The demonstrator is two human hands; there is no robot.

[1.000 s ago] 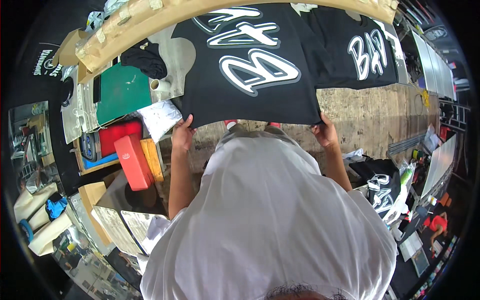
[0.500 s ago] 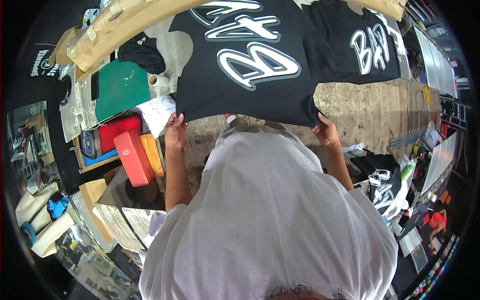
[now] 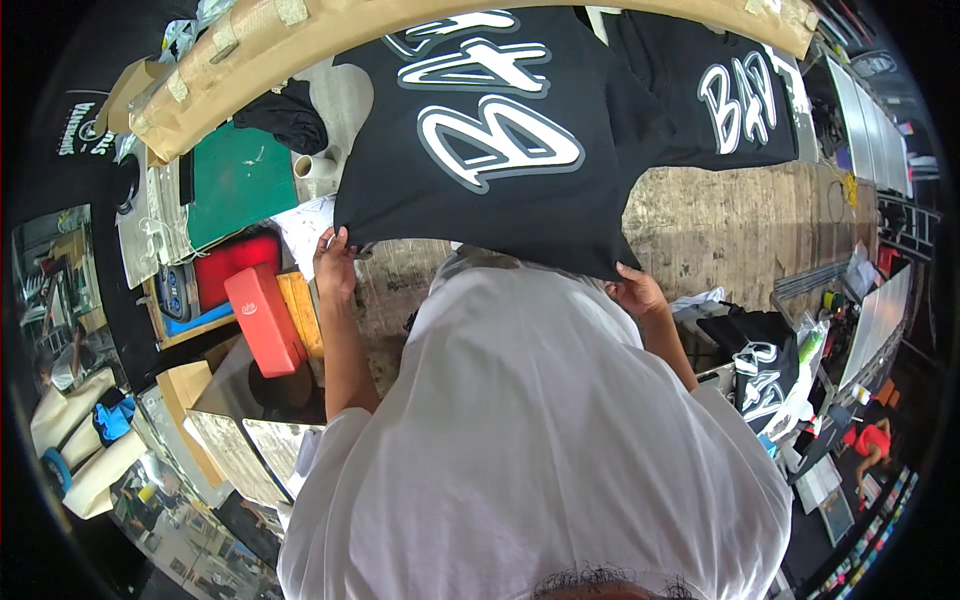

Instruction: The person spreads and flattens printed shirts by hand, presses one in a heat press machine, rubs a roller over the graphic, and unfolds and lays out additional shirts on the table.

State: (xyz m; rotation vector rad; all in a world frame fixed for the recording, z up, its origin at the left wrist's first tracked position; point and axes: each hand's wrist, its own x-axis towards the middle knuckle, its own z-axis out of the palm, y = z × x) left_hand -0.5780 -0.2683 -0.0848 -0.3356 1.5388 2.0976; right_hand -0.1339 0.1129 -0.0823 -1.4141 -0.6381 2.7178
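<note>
A black T-shirt [image 3: 400,190] with large white lettering outlined in grey stretches in front of me. Pinched between the fingers of my left hand [image 3: 335,265] is one lower corner of it. My right hand [image 3: 637,290] grips the opposite corner, which is drawn down closer to my body. The edge between the hands hangs in a shallow curve. Beyond it on the right lies a black sleeve-like part or second garment [image 3: 690,145] with the same white lettering; how the two join cannot be made out.
A long cardboard-coloured tube [image 3: 400,18] spans the far side. To the left are a green board [image 3: 240,185], a tape roll [image 3: 315,167], a red box [image 3: 265,320] and a yellow block [image 3: 301,312]. Another printed black garment [image 3: 755,360] lies at right. Further right, a person in red [image 3: 872,440] is visible.
My right hand has moved down and slightly left, pulling its corner of the T-shirt nearer to me. The left hand has shifted a little left, and the cloth has slid left with it.
</note>
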